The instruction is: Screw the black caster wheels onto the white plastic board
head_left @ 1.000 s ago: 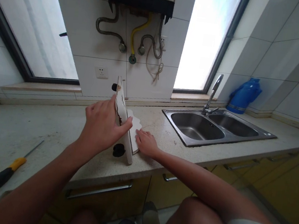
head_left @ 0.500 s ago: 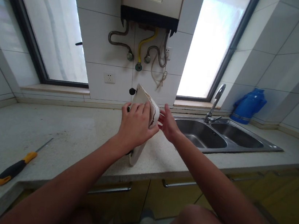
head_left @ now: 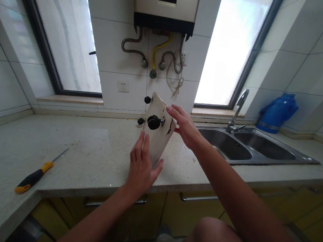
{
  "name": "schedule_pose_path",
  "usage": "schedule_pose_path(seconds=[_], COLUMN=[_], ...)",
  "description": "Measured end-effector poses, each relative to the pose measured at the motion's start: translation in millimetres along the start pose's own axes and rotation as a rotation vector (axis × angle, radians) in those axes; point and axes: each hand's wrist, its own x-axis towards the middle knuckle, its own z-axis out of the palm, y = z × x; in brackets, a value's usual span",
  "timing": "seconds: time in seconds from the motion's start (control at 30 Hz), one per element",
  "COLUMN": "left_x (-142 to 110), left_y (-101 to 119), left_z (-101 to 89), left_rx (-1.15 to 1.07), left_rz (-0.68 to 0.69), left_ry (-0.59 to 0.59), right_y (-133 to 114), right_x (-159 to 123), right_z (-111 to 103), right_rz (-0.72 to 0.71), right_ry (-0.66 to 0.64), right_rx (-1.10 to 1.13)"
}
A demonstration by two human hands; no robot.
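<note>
A white board [head_left: 156, 144] with a chipped, cracked edge stands tilted on the counter, several black round feet [head_left: 153, 122] jutting from its face. My right hand [head_left: 186, 128] grips its upper right edge, fingers over the rim. Low on the board's face, my left hand [head_left: 141, 168] has its fingers stretched upward and its thumb apart near the lower edge; whether it bears any weight I cannot tell. A screwdriver [head_left: 36, 176] with a black and yellow handle lies on the counter to the left.
The pale stone counter [head_left: 85, 154] has its front edge above yellow cabinets. To the right are a double steel sink [head_left: 251, 163] with a tap [head_left: 238, 111] and a blue jug-like container [head_left: 278, 114]. A water heater [head_left: 166, 2] with hoses hangs on the tiled wall.
The board has turned so its face with the black feet shows. My left hand has moved from the top edge down to the lower face. My right hand has closed on the upper edge.
</note>
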Motion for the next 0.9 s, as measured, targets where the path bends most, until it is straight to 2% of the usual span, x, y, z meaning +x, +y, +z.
schedule_pose_path(seconds=[0.07,0.17,0.33,0.5,0.63,0.77,0.9], left_x=[-17.9,-29.7,-26.4,-19.1,-4.4,23.3,45.6], left_y=[-8.5,-19.1,-20.6,-16.9,-29.3,-47.0,-55.3], left_z=[10.4,20.1,17.3,11.9,-3.5,-28.8,-44.2], left_rx=[-0.003,0.026,0.117,0.183,0.221,0.267,0.300], left_rz=[-0.066,-0.041,-0.005,0.014,0.070,0.193,0.343], left_ry=[-0.080,-0.166,-0.243,-0.300,-0.355,-0.419,-0.484], right_y=[0.8,4.3,9.6,8.2,7.1,10.0,24.9], right_x=[1.0,2.2,-3.9,-11.5,-8.9,-8.2,-23.5], right_z=[5.3,12.4,19.0,18.7,16.8,8.2,-6.5], right_rz=[0.027,0.038,0.027,0.093,0.118,0.174,0.238], right_ry=[0.017,0.046,0.162,0.101,0.122,0.234,0.351], right_rx=[-0.013,-0.041,-0.127,-0.133,-0.076,0.061,0.210])
